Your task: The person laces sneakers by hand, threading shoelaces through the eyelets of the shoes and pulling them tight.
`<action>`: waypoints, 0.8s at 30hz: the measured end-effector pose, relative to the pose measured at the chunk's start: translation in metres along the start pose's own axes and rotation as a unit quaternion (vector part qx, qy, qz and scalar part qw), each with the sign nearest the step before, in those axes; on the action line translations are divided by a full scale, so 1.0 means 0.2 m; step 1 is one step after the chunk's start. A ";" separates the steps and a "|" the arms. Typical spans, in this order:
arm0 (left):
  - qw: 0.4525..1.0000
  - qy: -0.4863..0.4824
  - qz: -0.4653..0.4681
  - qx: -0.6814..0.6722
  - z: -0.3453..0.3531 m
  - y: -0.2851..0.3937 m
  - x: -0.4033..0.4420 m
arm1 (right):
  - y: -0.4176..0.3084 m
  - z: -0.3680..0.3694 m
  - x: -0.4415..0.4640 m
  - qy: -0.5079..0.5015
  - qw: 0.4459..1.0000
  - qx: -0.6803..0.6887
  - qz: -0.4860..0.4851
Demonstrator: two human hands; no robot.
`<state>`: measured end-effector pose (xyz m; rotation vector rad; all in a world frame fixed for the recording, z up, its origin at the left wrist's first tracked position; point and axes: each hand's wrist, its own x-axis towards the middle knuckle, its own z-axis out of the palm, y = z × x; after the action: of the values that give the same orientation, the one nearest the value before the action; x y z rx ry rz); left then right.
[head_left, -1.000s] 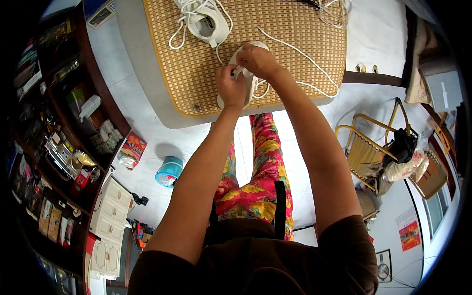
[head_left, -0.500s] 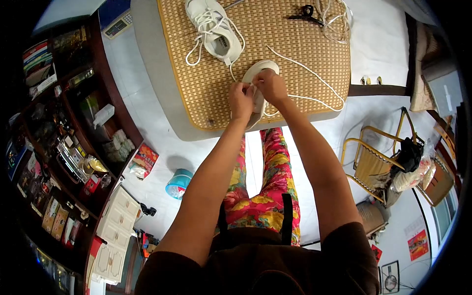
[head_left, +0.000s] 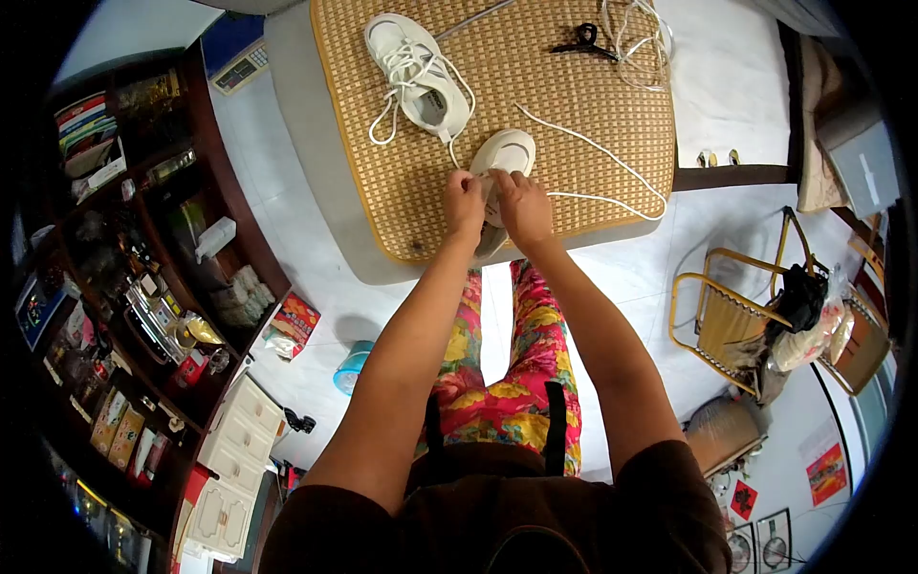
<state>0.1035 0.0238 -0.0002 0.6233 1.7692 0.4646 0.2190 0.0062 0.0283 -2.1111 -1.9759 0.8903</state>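
A white sneaker (head_left: 505,153) lies at the near edge of a woven mat, toe pointing away, its middle covered by my hands. My left hand (head_left: 465,203) is closed at its left side, pinching the white shoelace (head_left: 612,153). At the lacing, my right hand (head_left: 523,206) has its fingers bent and closed on the lace too; the fingertips hide the exact grip. From there a long loose length curves over the mat to the right. A second white sneaker (head_left: 418,81), laced with a bow, lies farther off to the left.
The woven mat (head_left: 382,206) covers a grey-edged table or seat. A black hair clip (head_left: 585,40) and a tangle of pale cord (head_left: 636,43) lie at its far right. Dark shelves (head_left: 143,201) stand left, a blue bin (head_left: 352,368) below, and a yellow-framed chair (head_left: 732,330) right.
The right hand has drawn back from the sneaker's toe toward its lacing, uncovering the toe. Both hands now sit side by side. The view has shifted slightly.
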 end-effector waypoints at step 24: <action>0.892 0.177 -0.147 -0.389 -0.84 -0.04 0.32 | -0.01 0.00 -0.15 0.028 0.974 0.129 0.185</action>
<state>-0.0739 0.0580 -0.0077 -0.3141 1.7730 1.0437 0.2171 -0.0225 0.0392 -2.3495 -1.3714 1.0609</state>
